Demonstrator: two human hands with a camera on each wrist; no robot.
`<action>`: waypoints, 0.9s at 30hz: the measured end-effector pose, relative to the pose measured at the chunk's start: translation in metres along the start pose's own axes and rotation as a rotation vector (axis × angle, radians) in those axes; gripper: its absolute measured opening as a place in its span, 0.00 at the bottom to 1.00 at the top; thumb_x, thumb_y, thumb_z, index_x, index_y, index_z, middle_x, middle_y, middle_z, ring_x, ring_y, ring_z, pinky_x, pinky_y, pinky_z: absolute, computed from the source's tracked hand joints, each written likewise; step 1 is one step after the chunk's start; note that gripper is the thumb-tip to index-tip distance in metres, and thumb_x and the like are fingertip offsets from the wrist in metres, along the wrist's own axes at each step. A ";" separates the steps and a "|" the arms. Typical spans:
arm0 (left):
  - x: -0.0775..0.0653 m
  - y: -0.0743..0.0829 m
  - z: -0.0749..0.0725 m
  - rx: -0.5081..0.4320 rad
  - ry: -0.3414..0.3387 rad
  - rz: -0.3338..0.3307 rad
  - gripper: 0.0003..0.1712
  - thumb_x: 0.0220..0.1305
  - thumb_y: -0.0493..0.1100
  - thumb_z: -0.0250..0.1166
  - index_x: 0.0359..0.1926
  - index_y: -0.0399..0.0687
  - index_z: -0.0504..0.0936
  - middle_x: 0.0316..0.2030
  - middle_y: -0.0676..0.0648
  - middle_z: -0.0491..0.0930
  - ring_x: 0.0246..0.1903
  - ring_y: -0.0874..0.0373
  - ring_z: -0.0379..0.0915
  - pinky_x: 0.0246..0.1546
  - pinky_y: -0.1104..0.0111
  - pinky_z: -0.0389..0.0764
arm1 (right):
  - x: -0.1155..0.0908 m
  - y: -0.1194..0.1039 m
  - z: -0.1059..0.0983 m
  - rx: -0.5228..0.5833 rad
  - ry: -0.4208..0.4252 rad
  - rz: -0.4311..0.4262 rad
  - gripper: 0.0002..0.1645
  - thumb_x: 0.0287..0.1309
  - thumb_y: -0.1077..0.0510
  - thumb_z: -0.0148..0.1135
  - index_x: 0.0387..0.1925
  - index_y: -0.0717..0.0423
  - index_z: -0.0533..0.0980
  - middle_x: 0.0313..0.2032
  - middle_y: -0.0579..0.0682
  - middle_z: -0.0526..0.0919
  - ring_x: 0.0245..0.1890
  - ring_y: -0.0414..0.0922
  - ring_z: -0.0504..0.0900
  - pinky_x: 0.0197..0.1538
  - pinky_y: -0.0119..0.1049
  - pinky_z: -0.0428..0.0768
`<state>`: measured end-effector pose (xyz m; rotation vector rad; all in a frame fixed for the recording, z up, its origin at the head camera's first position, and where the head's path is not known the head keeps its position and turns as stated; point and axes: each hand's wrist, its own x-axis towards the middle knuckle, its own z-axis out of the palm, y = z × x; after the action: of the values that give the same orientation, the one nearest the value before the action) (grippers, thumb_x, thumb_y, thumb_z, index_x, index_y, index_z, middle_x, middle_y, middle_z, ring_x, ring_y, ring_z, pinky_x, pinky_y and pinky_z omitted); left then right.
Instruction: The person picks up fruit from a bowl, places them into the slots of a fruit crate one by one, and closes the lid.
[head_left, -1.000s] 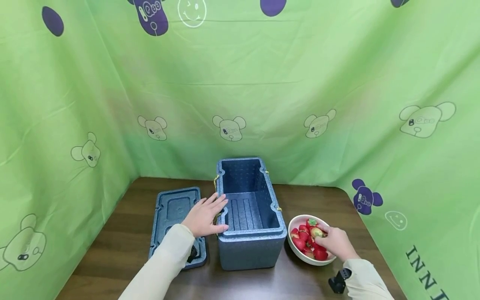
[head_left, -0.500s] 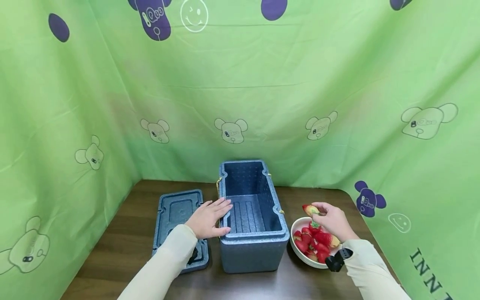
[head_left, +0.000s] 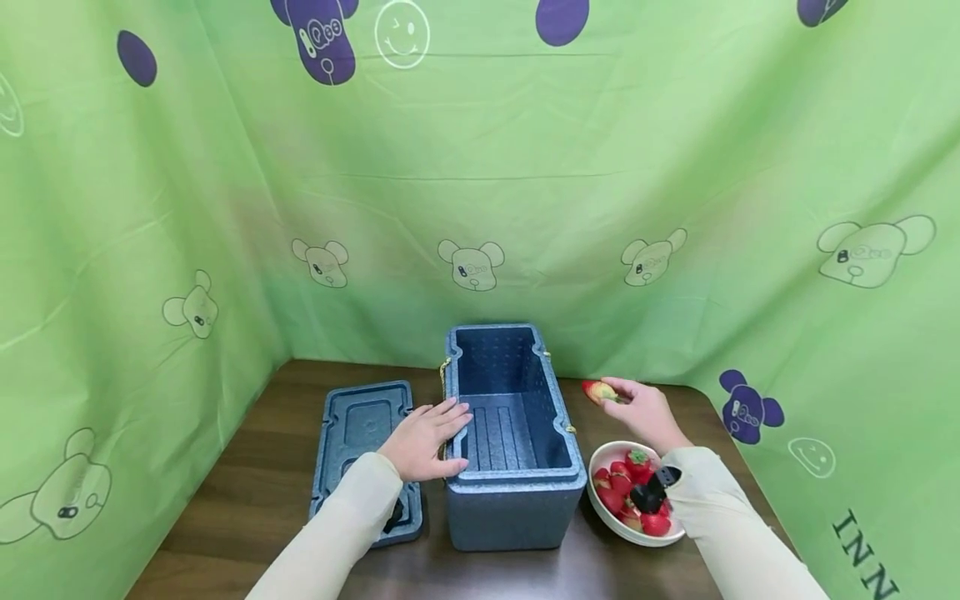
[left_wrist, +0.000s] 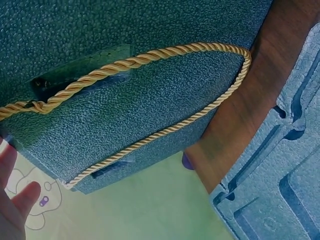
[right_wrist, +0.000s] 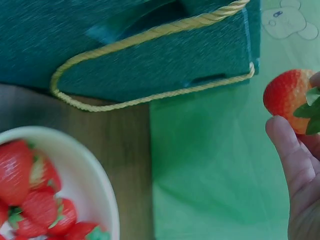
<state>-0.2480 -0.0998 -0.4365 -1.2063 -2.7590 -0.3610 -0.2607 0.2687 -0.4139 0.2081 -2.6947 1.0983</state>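
Note:
In the head view a blue-grey foam box [head_left: 517, 517] stands lidless at the middle of the table, its inside bare. My left hand [head_left: 423, 442] rests on the box's left rim with fingers spread and straight. Between thumb and fingers my right hand [head_left: 647, 412] pinches a strawberry [head_left: 597, 391], held in the air right of the box and above the bowl's far side. That strawberry is red at the tip, paler near its green leaves, as the right wrist view shows. A white bowl [head_left: 637, 537] with several red strawberries [right_wrist: 40, 207] sits right of the box, partly behind the right wrist.
The box's lid [head_left: 367, 408] lies flat on the wooden table [head_left: 247, 492] to the left. A yellow rope handle [left_wrist: 175, 50] hangs on the box's left side; another rope [right_wrist: 150, 35] hangs on its right. Green printed cloth [head_left: 525, 208] surrounds the table's back and sides.
My right hand has lifted the strawberry out of the bowl and moved it up, away and left toward the box. The left hand stays on the rim. The head view has shifted slightly.

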 end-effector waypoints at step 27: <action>0.000 0.003 -0.004 0.030 -0.037 0.008 0.40 0.64 0.61 0.54 0.69 0.43 0.65 0.69 0.46 0.63 0.70 0.51 0.53 0.65 0.53 0.61 | 0.075 -0.096 0.055 0.067 -0.143 -0.147 0.22 0.49 0.62 0.60 0.47 0.69 0.79 0.35 0.59 0.84 0.28 0.43 0.76 0.32 0.32 0.73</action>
<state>-0.2457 -0.0993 -0.4323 -1.2283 -2.7795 -0.2993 -0.3207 0.1589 -0.3683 0.5062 -2.7152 1.1710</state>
